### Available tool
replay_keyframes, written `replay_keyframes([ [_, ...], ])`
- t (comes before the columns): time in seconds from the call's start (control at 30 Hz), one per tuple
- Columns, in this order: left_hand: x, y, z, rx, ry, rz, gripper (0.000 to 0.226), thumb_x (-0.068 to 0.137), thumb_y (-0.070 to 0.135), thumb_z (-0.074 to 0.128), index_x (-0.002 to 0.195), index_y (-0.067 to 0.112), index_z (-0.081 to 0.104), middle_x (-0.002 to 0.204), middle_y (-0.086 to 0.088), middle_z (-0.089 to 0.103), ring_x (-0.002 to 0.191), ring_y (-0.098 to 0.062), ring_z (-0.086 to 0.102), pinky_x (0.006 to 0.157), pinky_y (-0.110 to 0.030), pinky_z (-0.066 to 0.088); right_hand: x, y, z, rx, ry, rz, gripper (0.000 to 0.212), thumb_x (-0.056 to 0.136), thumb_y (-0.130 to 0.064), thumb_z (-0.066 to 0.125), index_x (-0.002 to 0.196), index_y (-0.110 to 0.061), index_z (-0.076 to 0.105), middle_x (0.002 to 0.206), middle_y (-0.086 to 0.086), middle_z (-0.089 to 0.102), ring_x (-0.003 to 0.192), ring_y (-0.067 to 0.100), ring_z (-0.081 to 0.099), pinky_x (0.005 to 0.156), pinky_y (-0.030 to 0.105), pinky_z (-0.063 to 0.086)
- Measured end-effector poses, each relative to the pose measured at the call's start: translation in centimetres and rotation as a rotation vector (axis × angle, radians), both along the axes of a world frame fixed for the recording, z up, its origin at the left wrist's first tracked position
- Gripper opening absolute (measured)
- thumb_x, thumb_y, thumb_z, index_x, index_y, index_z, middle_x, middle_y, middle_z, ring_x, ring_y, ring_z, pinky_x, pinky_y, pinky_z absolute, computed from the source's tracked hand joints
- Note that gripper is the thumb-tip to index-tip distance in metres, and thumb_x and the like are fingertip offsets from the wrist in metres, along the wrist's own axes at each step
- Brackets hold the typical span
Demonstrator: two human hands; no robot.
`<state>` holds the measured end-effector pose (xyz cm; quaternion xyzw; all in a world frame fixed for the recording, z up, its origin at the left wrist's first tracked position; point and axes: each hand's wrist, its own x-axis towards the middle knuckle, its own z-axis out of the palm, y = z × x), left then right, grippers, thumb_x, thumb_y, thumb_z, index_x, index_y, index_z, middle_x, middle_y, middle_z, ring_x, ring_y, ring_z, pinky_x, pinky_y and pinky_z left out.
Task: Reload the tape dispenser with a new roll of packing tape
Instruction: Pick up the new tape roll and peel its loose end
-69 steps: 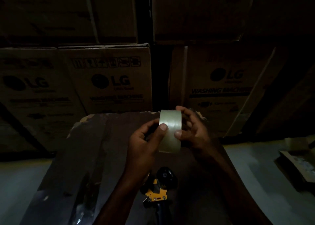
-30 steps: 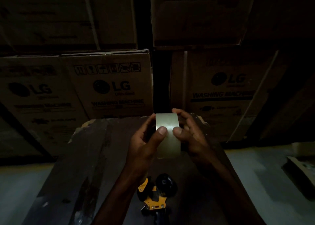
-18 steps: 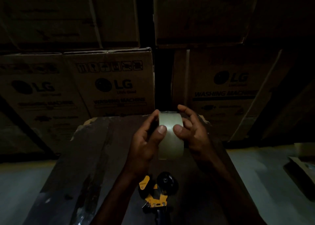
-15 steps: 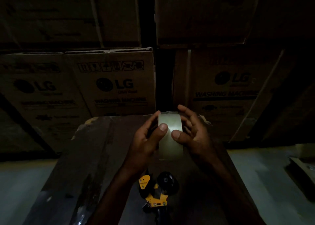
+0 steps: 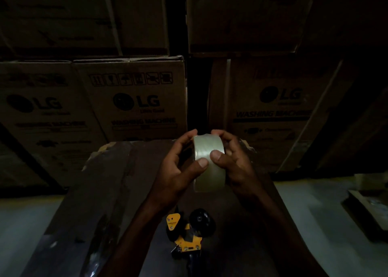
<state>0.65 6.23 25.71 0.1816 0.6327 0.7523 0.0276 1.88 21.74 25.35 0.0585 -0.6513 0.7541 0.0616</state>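
Tape in a pale, translucent roll (image 5: 209,163) sits at the centre of the frame, held upright on edge between both hands above a dark table (image 5: 105,192), its broad outer band facing the camera. The left hand (image 5: 178,169) grips it from the left side: its thumb (image 5: 200,164) presses on the outer band near the middle, while its forefinger curls over the top left edge of the roll. The right hand (image 5: 235,165) grips it from the right, its thumb (image 5: 216,156) laid on the band just beside and slightly above the left thumb, the two thumb tips nearly touching; its other fingers wrap around the top and the far right side. Both sets of fingers are closed around the roll. Below the hands, in the lower centre of the frame, the tape dispenser (image 5: 189,234) lies on the table, yellow and black, with its dark round hub bare, well apart from the roll. Stacked cardboard boxes (image 5: 134,100) printed with LG and washing machine lettering fill the upper half of the frame behind the table.
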Motion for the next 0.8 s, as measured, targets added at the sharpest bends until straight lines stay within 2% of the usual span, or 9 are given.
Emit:
replay_keyframes([
  [0.17, -0.1, -0.1, -0.5, 0.004, 0.019, -0.014, 0.066, 0.070, 0.034, 0.073, 0.132, 0.027, 0.051, 0.130, -0.004, 0.061, 0.119, -0.026, 0.061, 0.087, -0.045, 0.055, 0.2, -0.1, 0.3, 0.001, -0.068, 0.034, 0.063, 0.065, -0.050, 0.069, 0.123, -0.033, 0.053, 0.114, 0.002, 0.067, 0.096, 0.023, 0.070, 0.067, 0.033, 0.057],
  [0.27, -0.3, -0.3, -0.4, 0.018, -0.030, -0.004, 0.055, 0.071, 0.037, 0.071, 0.124, 0.026, 0.058, 0.123, -0.005, 0.064, 0.115, -0.030, 0.062, 0.087, -0.050, 0.054, 0.3, -0.2, 0.2, 0.032, -0.050, 0.036, 0.064, 0.065, -0.046, 0.072, 0.125, -0.031, 0.054, 0.119, 0.007, 0.066, 0.104, 0.027, 0.068, 0.075, 0.039, 0.058],
  [0.33, -0.4, -0.4, -0.2, 0.029, -0.078, -0.017, 0.050, 0.072, 0.038, 0.071, 0.119, 0.023, 0.061, 0.115, -0.004, 0.068, 0.107, -0.028, 0.066, 0.080, -0.044, 0.057, 0.4, -0.2, -0.1, 0.063, -0.028, 0.043, 0.063, 0.066, -0.043, 0.073, 0.125, -0.031, 0.055, 0.122, 0.007, 0.065, 0.109, 0.028, 0.066, 0.083, 0.043, 0.058],
  [0.4, -0.5, -0.5, 0.0, 0.015, -0.082, -0.010, 0.048, 0.072, 0.037, 0.071, 0.117, 0.020, 0.064, 0.111, -0.005, 0.071, 0.102, -0.024, 0.069, 0.077, -0.039, 0.057, 0.5, -0.2, -0.2, 0.096, -0.006, 0.055, 0.064, 0.065, -0.041, 0.075, 0.125, -0.031, 0.055, 0.123, 0.005, 0.065, 0.110, 0.024, 0.066, 0.083, 0.038, 0.058],
  [0.53, -0.6, -0.7, 0.3, -0.019, -0.046, 0.005, 0.047, 0.074, 0.035, 0.072, 0.116, 0.014, 0.066, 0.112, -0.010, 0.072, 0.101, -0.026, 0.070, 0.081, -0.041, 0.057, 0.6, -0.1, -0.2, 0.125, 0.011, 0.075, 0.071, 0.065, -0.039, 0.075, 0.131, -0.029, 0.053, 0.123, 0.000, 0.065, 0.110, 0.016, 0.066, 0.079, 0.028, 0.055],
  [0.67, -0.7, -0.8, 0.4, -0.072, 0.002, 0.005, 0.043, 0.074, 0.033, 0.073, 0.113, 0.016, 0.068, 0.112, -0.008, 0.072, 0.103, -0.024, 0.069, 0.081, -0.036, 0.055, 0.5, 0.3, -0.3, 0.151, -0.002, 0.107, 0.078, 0.065, -0.039, 0.074, 0.137, -0.022, 0.049, 0.126, -0.001, 0.065, 0.116, 0.017, 0.063, 0.088, 0.033, 0.055],
  [0.8, -1.0, -0.6, 0.3, -0.104, 0.066, 0.023, 0.040, 0.074, 0.033, 0.075, 0.110, 0.018, 0.069, 0.116, -0.013, 0.067, 0.109, -0.027, 0.066, 0.093, -0.050, 0.053, 0.3, 0.5, -0.5, 0.140, 0.001, 0.142, 0.071, 0.070, -0.033, 0.072, 0.136, -0.020, 0.050, 0.128, 0.000, 0.065, 0.117, 0.018, 0.063, 0.089, 0.032, 0.054],
])
